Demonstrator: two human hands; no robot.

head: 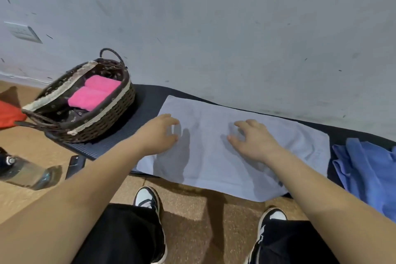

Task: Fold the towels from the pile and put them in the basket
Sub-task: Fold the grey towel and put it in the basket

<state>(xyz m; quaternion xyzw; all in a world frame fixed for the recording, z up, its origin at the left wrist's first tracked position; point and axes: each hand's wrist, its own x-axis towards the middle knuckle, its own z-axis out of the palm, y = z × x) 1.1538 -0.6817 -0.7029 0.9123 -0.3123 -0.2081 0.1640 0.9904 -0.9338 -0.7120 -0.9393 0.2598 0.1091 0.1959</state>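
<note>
A pale blue towel [214, 156] lies spread flat on a dark mat [137, 118] by the wall. My left hand [159, 133] hovers over or rests on its left part with relaxed, slightly bent fingers. My right hand [250, 141] is over the towel's middle, fingers spread and loosely bent, holding nothing. A dark wicker basket [102, 120] with a lace-trimmed rim stands at the mat's left end and holds two folded pink towels [92, 94]. A pile of darker blue towels [368, 169] lies at the right edge.
A grey wall rises right behind the mat. On the brown floor at the left lie a clear water bottle [27, 173], a dark phone [75, 165] and something red [8, 113]. My feet in black and white shoes [147, 199] stand in front of the mat.
</note>
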